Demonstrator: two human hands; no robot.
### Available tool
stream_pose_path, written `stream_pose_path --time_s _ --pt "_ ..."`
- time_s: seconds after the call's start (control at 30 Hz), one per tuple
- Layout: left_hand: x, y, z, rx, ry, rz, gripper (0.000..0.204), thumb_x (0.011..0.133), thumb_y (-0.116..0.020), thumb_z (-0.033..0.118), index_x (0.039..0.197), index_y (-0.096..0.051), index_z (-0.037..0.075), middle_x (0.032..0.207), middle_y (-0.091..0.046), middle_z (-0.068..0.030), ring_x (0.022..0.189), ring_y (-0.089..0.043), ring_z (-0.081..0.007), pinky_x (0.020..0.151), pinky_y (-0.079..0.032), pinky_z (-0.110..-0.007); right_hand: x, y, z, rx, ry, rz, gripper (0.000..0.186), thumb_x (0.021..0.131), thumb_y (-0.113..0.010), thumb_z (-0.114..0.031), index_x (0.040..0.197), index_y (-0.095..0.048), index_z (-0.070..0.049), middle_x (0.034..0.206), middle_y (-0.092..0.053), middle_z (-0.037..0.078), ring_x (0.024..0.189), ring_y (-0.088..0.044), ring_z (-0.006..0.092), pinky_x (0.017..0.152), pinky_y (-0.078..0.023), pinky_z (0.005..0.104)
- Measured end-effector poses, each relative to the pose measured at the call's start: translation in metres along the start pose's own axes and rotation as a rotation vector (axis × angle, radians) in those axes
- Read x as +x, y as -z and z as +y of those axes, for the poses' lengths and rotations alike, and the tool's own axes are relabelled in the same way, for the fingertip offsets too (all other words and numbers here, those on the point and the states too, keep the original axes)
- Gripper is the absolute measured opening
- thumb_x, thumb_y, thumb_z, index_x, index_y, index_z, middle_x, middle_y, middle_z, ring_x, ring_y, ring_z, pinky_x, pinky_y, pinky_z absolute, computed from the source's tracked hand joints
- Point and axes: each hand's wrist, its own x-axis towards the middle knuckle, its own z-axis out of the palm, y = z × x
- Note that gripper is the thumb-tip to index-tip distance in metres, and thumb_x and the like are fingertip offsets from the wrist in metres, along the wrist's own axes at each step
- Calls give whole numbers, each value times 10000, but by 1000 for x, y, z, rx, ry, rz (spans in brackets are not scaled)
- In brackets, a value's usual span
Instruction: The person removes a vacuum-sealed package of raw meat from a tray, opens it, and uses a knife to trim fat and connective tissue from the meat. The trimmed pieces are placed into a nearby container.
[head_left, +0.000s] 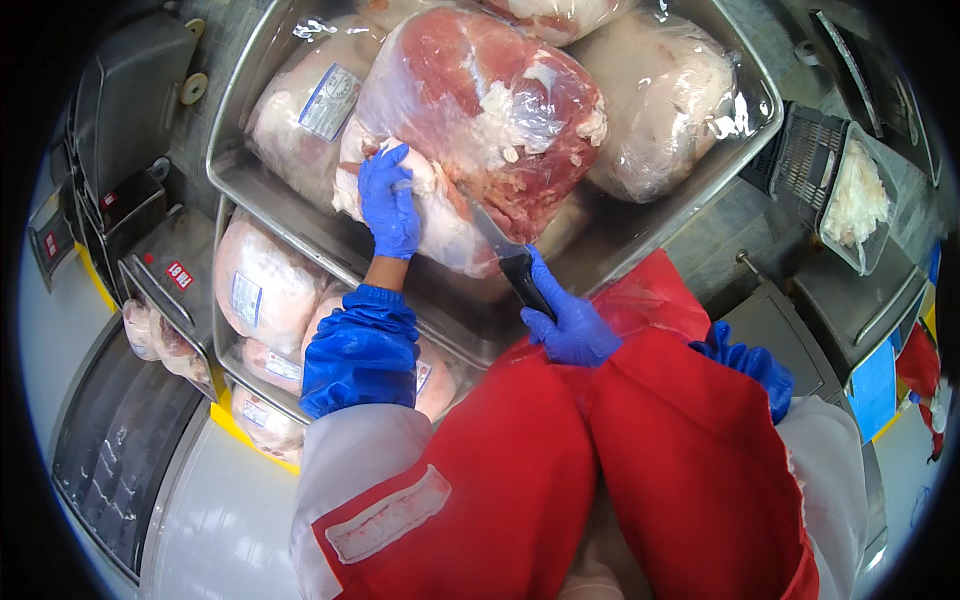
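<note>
From the head camera I record the following. A large, rounded piece of red meat with white fat patches (480,95) lies in a deep, rectangular, bright metal bin (650,228), between a pale, film-wrapped piece bearing a white-and-blue label (288,135) on the left and a second pale, film-wrapped piece (650,110) on the right. Along its near left side sits a thick, whitish flap of fat (445,220).

Left hand (390,200), in a blue glove: fingers bent and closed over the flap, pressing against its outer face; I cannot tell how firm the hold is. Right hand (575,325), likewise gloved in blue: fingers wrapped about the black handle of a steel-bladed knife (515,265). The blade points up and leftward, lying at the seam between flap and red meat; I cannot tell how deep its tip sits.

Further observations: I note a bright red apron (480,490) over white sleeves, with a shiny blue sleeve cover (362,345) at the left forearm. Lower left, a second metal bin contains more pale, labelled pieces (262,275). At right, beside a dark grey slotted plastic crate (805,145), a container holds white scraps (858,195).
</note>
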Motion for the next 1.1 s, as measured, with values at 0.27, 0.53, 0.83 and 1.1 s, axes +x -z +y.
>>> stream_pose_path --time_s 0.27,0.53,0.83,1.1 --pt "-3 2 -7 14 -30 10 312 892 -441 339 817 -528 48 1043 -594 -137 1011 -508 -306 949 -324 -427 8 -14 14 -109 47 36 710 841 -472 -145 1393 -28 -198 992 -544 310 912 -537 454 782 -427 481" --pt "0 5 -3 -26 -30 5 227 884 -469 260 826 -539 53 1042 -594 -135 1009 -510 -298 941 -334 -409 -43 110 -113 -477 -143 -222 511 863 -477 -197 1319 -284 -71 699 -554 113 559 -557 161 499 -475 302" --pt "5 2 -2 30 -31 -42 272 891 -448 302 824 -534 53 1030 -600 -126 963 -529 -308 912 -351 -410 0 46 -44 -56 -33 -106 373 872 -494 -217 1199 -395 -66 657 -537 79 499 -514 131 449 -431 276" --pt "2 4 -7 43 -76 -23 250 886 -470 279 861 -544 42 1055 -583 -127 967 -512 -271 903 -357 -390 27 -34 36 -40 -9 124 273 871 -499 -188 1079 -390 -49 658 -530 127 577 -538 237 511 -435 358"
